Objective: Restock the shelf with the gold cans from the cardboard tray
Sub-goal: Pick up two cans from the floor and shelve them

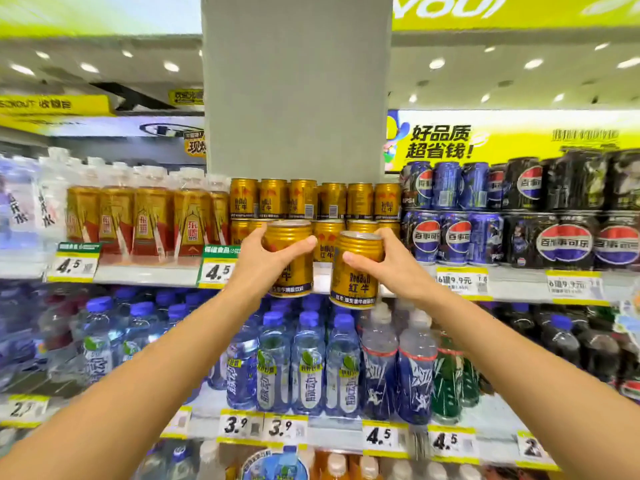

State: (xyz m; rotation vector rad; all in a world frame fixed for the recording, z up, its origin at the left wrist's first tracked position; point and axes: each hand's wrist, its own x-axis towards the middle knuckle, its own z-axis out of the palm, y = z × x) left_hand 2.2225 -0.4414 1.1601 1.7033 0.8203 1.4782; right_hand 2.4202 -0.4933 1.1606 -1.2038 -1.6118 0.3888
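Midway: my left hand (266, 258) and right hand (391, 268) each grip gold can (289, 258) at frame centre, neither shelved; shelf (145, 273) part-stocked; tray unseen.

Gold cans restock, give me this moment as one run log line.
left hand: holds gold can | right hand: holds second gold can | both upright, at shelf edge, before stocked gold cans | not yet placed

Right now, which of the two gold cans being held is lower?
The gold can in the right hand, the can whose red label faces us; its base hangs below the shelf edge, lower than the left hand's can.
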